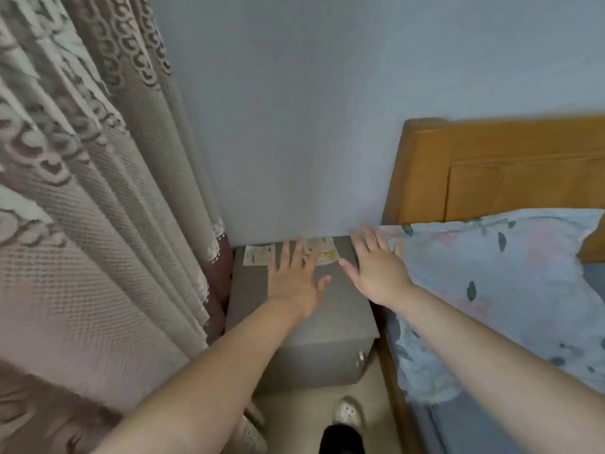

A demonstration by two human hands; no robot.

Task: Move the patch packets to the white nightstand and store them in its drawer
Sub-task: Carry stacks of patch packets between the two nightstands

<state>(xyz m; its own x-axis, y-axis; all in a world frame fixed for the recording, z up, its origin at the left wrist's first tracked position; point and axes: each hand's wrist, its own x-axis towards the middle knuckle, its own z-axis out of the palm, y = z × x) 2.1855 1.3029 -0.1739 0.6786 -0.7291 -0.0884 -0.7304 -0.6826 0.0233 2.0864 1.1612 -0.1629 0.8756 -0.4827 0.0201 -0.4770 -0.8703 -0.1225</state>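
The patch packets (pixel 257 254) are lying flat on the top of the nightstand (pixel 343 309), along its far edge against the wall (pixel 278 109); one pale packet is sitting at the far left corner and a few more with yellow print are bunched toward the far middle. The left hand (pixel 294 280) is reaching over the top with its fingers straight and spread, gripping nothing, its fingertips partly covering the middle packets; whether it is touching them is not clear. The right hand (pixel 376 267) is likewise released, fingers fanned out, hovering over the nightstand's right edge beside the bedding (pixel 491 273). A small knob (pixel 360 357) is showing on the nightstand's near front. To the left, a heavy patterned curtain (pixel 82 191) is hanging down past the nightstand's side. To the right, a wooden headboard (pixel 507 172) is standing against the grey-blue wall, with pale floral bedding spreading over the bed below it. On the tan floor (pixel 376 388) near the nightstand, a light slipper (pixel 347 412) is showing.
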